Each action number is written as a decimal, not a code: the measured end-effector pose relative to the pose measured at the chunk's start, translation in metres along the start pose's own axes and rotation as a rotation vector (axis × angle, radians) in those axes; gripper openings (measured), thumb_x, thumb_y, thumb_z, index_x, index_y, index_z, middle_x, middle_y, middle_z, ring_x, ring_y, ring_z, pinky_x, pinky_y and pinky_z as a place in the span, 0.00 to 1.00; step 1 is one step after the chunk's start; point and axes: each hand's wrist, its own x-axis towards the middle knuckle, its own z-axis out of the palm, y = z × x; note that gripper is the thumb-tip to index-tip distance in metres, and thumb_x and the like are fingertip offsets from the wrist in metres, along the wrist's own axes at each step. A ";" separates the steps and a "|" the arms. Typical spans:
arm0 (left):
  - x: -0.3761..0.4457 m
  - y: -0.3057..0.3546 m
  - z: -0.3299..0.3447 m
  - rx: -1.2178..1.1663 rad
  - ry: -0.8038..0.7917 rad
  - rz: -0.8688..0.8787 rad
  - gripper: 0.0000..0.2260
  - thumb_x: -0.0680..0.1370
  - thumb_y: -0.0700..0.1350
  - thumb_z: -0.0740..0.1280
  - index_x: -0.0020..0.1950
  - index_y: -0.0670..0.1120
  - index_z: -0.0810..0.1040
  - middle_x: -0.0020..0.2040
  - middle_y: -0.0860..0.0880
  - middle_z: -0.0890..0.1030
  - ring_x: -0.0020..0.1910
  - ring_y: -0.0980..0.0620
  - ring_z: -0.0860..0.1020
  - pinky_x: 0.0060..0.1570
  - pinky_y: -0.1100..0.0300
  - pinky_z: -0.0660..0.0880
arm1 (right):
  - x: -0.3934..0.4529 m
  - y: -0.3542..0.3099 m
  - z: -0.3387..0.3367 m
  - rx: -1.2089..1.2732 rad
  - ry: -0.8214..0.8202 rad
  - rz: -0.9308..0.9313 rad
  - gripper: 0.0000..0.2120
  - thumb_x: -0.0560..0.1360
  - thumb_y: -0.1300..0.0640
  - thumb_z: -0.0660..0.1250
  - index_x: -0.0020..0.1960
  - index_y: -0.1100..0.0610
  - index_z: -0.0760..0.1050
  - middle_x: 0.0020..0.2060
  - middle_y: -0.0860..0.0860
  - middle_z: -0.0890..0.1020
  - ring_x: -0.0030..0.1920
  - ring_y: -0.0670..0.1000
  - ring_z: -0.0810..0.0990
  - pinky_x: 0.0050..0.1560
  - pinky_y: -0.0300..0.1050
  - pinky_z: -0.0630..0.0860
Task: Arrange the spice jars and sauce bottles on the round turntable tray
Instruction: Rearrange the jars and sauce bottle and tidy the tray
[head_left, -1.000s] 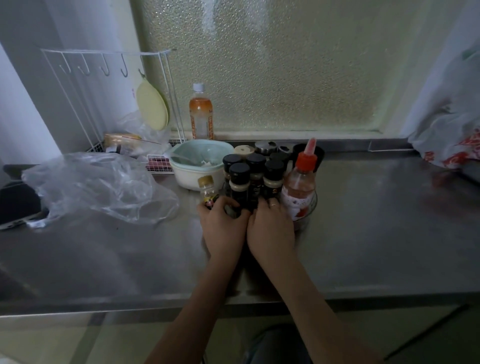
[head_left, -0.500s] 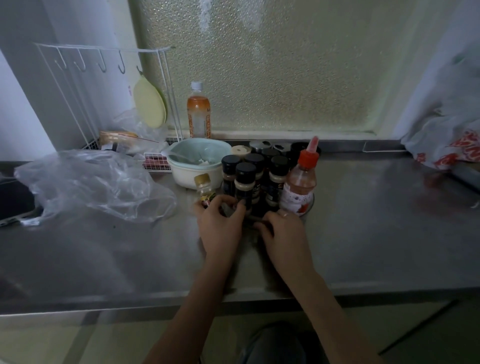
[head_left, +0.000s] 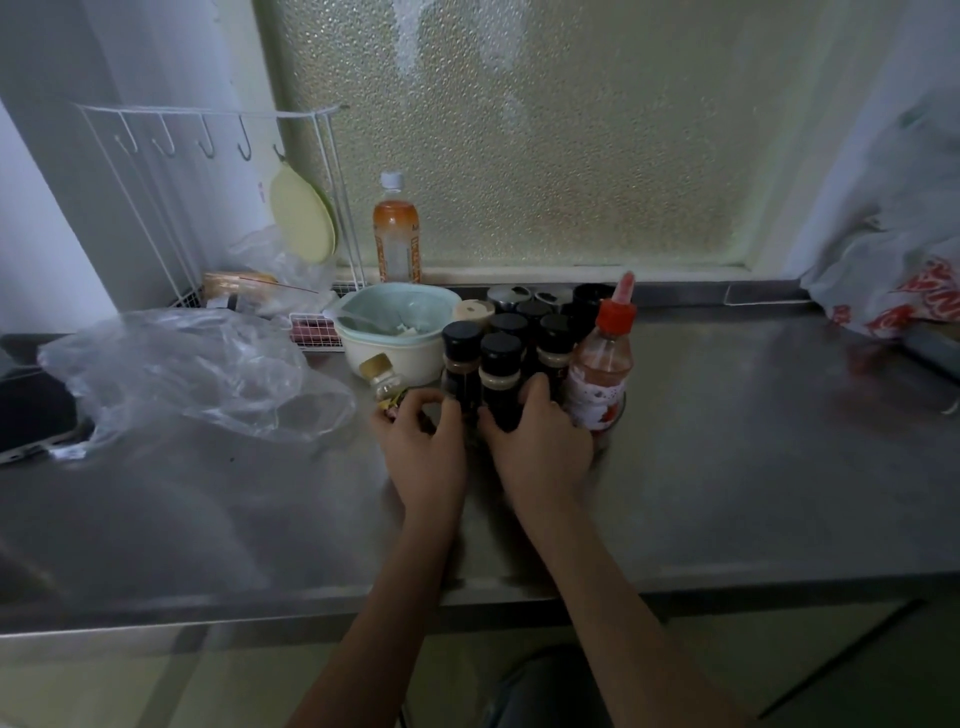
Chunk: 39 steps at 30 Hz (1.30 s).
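Observation:
Several black-capped spice jars (head_left: 511, 332) stand tightly packed on the round turntable tray (head_left: 617, 422), which shows only as a thin rim at the right. A red-capped sauce bottle (head_left: 600, 371) stands at the cluster's right edge. My right hand (head_left: 540, 452) wraps around the front spice jar (head_left: 500, 374). My left hand (head_left: 426, 457) curls around the base of a small gold-capped bottle (head_left: 383, 378), which tilts at the cluster's left side; its thumb touches the left front jar (head_left: 460, 358).
A pale bowl (head_left: 395, 332) sits just behind the small bottle. Left of it lie a crumpled clear plastic bag (head_left: 176, 374) and a white wire rack (head_left: 208, 208). An orange drink bottle (head_left: 396, 234) stands by the window. A red-printed bag (head_left: 893, 291) sits far right.
My right hand drew back from the jars, then came forward and closed around the front jar. My left hand stayed at the small bottle.

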 end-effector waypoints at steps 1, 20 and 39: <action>0.000 0.001 0.001 -0.006 0.006 0.005 0.03 0.72 0.38 0.66 0.42 0.45 0.78 0.55 0.41 0.70 0.41 0.64 0.73 0.51 0.64 0.70 | -0.001 0.003 0.001 0.031 0.040 -0.022 0.18 0.71 0.46 0.67 0.52 0.57 0.69 0.46 0.56 0.84 0.48 0.59 0.82 0.43 0.51 0.73; -0.011 0.000 0.005 0.047 -0.210 0.411 0.14 0.76 0.34 0.62 0.60 0.45 0.73 0.62 0.42 0.72 0.54 0.59 0.70 0.55 0.78 0.65 | -0.018 0.012 -0.006 0.459 -0.021 -0.211 0.08 0.73 0.67 0.65 0.50 0.57 0.73 0.43 0.53 0.80 0.44 0.49 0.78 0.44 0.41 0.73; 0.001 -0.017 0.013 0.014 -0.201 0.013 0.18 0.77 0.41 0.61 0.67 0.44 0.65 0.65 0.44 0.68 0.63 0.46 0.71 0.62 0.52 0.70 | -0.010 -0.005 -0.003 0.324 0.068 0.049 0.20 0.69 0.53 0.73 0.58 0.57 0.72 0.52 0.55 0.81 0.54 0.55 0.78 0.53 0.50 0.75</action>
